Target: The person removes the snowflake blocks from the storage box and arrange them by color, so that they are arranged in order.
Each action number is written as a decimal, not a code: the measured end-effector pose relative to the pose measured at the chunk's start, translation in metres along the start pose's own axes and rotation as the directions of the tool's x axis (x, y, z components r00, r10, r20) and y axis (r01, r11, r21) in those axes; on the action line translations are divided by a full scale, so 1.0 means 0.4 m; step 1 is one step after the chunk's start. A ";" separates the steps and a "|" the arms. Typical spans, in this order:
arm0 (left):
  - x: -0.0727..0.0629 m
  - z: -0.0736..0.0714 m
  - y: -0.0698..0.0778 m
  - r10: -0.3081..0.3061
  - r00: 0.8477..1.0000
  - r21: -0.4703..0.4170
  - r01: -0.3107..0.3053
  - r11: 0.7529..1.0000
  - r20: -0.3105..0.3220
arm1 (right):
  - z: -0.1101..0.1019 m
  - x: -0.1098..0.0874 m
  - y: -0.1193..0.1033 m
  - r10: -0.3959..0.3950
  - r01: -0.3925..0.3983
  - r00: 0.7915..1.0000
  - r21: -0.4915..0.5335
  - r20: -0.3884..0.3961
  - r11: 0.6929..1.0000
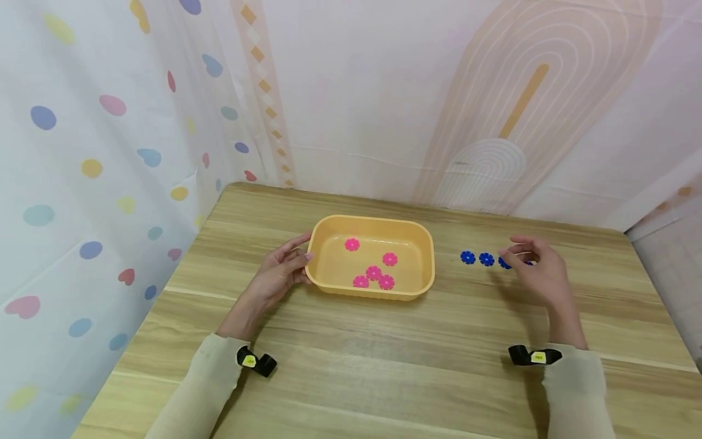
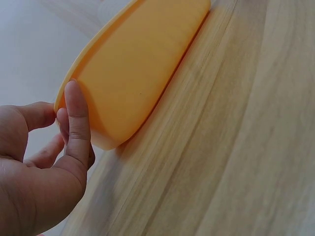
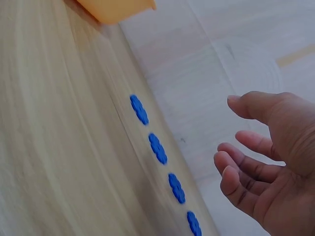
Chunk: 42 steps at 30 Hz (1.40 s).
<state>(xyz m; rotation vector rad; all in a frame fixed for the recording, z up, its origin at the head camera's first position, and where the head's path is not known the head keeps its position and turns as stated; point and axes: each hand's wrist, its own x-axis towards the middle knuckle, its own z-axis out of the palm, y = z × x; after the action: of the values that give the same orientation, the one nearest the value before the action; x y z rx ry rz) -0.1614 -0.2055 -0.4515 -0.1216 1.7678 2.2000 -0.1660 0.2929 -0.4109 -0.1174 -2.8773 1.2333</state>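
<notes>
A yellow-orange plastic tray (image 1: 373, 227) rests on the table, with several pink flower-shaped discs (image 1: 390, 259) lying on its floor. My left hand (image 1: 280, 271) grips the tray's left end, thumb at the rim and fingers against the outer wall, as the left wrist view shows close up. To the right of the tray, several blue flower-shaped discs (image 3: 157, 148) lie in a row on the wood. Over the right end of that row hovers my right hand (image 1: 540, 268), its fingers loosely bent and nothing between them; in the head view it partly covers the blue discs.
The wooden table (image 1: 351, 360) runs back to a patterned curtain (image 1: 356, 110), and a dotted curtain (image 1: 109, 183) hangs along its left side. Black bands with small yellow labels circle both sleeves near the wrists.
</notes>
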 end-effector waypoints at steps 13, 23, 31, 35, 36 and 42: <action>0.001 0.001 -0.001 0.002 1.000 0.005 -0.002 1.000 -0.009 | 0.049 0.006 -0.067 -0.129 0.128 0.990 0.028 0.054 0.991; -0.002 0.000 0.001 0.003 1.000 0.012 -0.003 1.000 -0.009 | 0.097 0.022 -0.126 -0.220 0.216 0.969 0.046 0.117 0.975; -0.001 0.001 0.001 0.001 1.000 0.006 -0.001 1.000 0.002 | 0.133 0.029 -0.181 -0.265 0.259 0.951 0.061 0.161 0.964; -0.001 0.000 -0.001 0.008 1.000 -0.003 -0.008 1.000 0.007 | 0.152 0.027 -0.210 -0.274 0.264 0.944 0.075 0.186 0.961; -0.001 -0.001 -0.002 0.011 1.000 -0.010 -0.011 1.000 0.009 | 0.157 0.027 -0.217 -0.277 0.267 0.941 0.080 0.193 0.960; -0.001 -0.003 -0.001 0.016 1.000 -0.006 -0.016 1.000 0.010 | 0.192 0.027 -0.255 -0.318 0.303 0.920 0.101 0.229 0.948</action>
<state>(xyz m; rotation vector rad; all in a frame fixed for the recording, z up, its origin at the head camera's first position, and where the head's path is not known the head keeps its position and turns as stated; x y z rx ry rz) -0.1611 -0.2065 -0.4522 -0.0979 1.7626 2.2131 -0.1863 0.1681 -0.3903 0.5075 -2.8883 1.3536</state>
